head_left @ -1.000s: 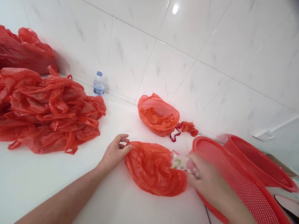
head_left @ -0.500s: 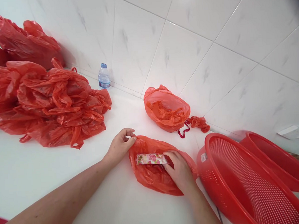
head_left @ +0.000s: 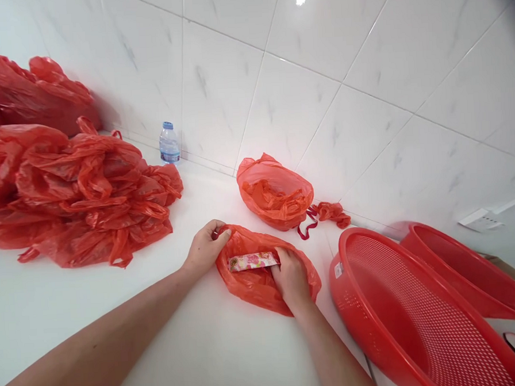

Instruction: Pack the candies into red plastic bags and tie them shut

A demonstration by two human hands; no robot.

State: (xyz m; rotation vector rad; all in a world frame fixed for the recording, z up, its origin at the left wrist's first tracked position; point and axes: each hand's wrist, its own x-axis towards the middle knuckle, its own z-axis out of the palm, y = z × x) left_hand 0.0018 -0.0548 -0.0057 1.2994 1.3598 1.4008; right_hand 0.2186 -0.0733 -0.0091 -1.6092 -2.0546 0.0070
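A red plastic bag (head_left: pixel 253 282) lies open on the white counter (head_left: pixel 74 318) in front of me. My left hand (head_left: pixel 206 247) pinches the bag's upper left rim, fingers closed on the plastic. My right hand (head_left: pixel 290 275) holds a small flat pink flowered packet (head_left: pixel 250 261) by its right end, and the packet lies across the bag's mouth, partly inside it.
A second red bag (head_left: pixel 275 192) with red contents sits behind, with a crumpled red strip (head_left: pixel 327 213) beside it. A big heap of red bags (head_left: pixel 76 191) fills the left. A small water bottle (head_left: pixel 169 143) stands by the tiled wall. Two red perforated baskets (head_left: pixel 419 317) lean at the right.
My right hand brought the flowered packet from near the basket leftward to the bag's mouth and pushed it in. My left hand closed more tightly on the bag's rim.
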